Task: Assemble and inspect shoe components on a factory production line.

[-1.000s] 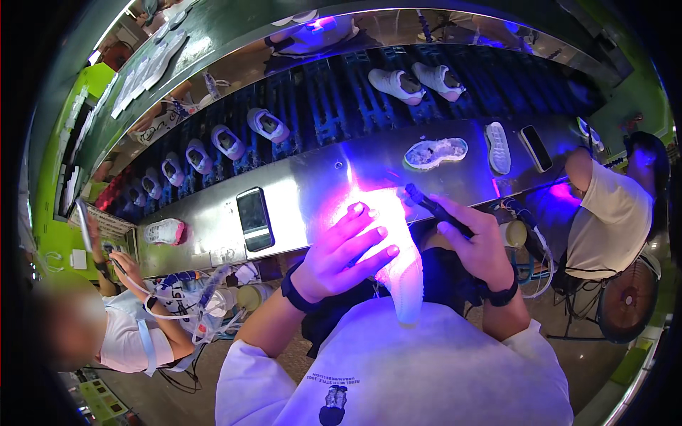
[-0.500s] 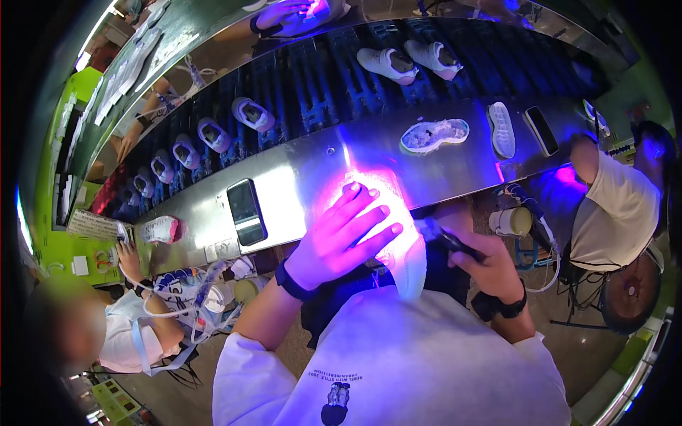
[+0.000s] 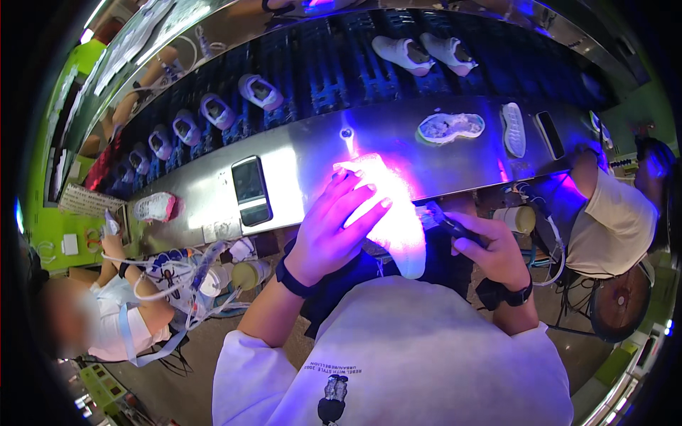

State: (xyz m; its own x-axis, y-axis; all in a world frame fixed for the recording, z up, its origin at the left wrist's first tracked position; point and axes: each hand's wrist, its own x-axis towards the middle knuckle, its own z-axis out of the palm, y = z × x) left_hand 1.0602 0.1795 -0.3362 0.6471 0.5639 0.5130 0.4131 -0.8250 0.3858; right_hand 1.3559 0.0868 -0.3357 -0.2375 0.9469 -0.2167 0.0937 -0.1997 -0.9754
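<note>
Under bright violet-pink light, a long white shoe sole (image 3: 401,238) slants from the table's front edge toward my body. The glare washes out its surface. My left hand (image 3: 337,224) is closed on the sole's left side, its fingers lying across the upper part. In my right hand (image 3: 490,245) is a brush (image 3: 455,226) with a dark handle, held between thumb and fingers. The bristles point left, at the sole's right edge; whether they touch it I cannot tell.
On the metal table (image 3: 298,156) lie a phone (image 3: 250,190), a white sole (image 3: 451,128), another sole (image 3: 513,130) and a second phone (image 3: 549,135). Pale shoes (image 3: 261,92) stand along the dark roller conveyor (image 3: 312,82). Co-workers sit left (image 3: 124,305) and right (image 3: 614,220), near pots (image 3: 515,220) and hoses.
The view has shifted a little, so table items appear moved. My left hand and the sole have tilted slightly; the brush's bristles now show more clearly beside the sole's right edge.
</note>
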